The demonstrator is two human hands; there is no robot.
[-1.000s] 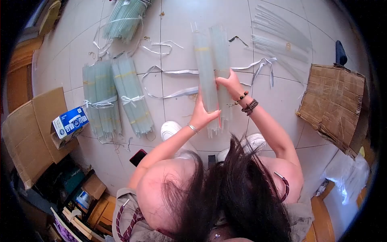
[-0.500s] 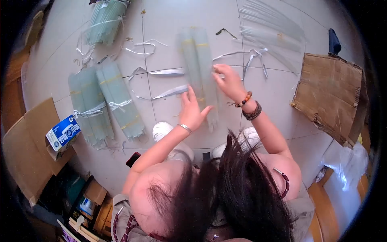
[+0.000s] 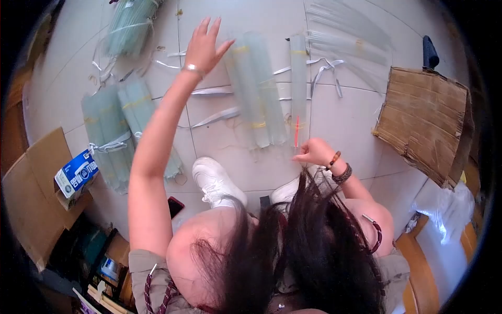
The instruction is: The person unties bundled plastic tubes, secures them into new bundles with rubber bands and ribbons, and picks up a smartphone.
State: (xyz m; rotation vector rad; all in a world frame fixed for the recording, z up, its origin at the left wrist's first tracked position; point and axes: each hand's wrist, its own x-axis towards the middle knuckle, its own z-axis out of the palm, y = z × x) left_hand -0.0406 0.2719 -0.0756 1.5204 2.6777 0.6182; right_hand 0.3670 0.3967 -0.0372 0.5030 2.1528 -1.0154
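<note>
Left arm [image 3: 154, 152] outstretched; left hand [image 3: 205, 49] open, fingers spread, just left of middle rod bundle [image 3: 256, 89], far end. Right arm [image 3: 358, 189] bent; right hand [image 3: 316, 153] curled, right of bundle's near end.

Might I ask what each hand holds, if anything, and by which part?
The left hand holds nothing; the right hand is at the near end of the slim bundle, any grip unclear.

Since the earlier views, the left hand [image 3: 205, 48] has moved, fingers spread, to beside the far end of the wider bundle [image 3: 255, 89], and the right hand [image 3: 316, 152] to the near end of a narrow bundle [image 3: 298, 78] now lying apart.
</note>
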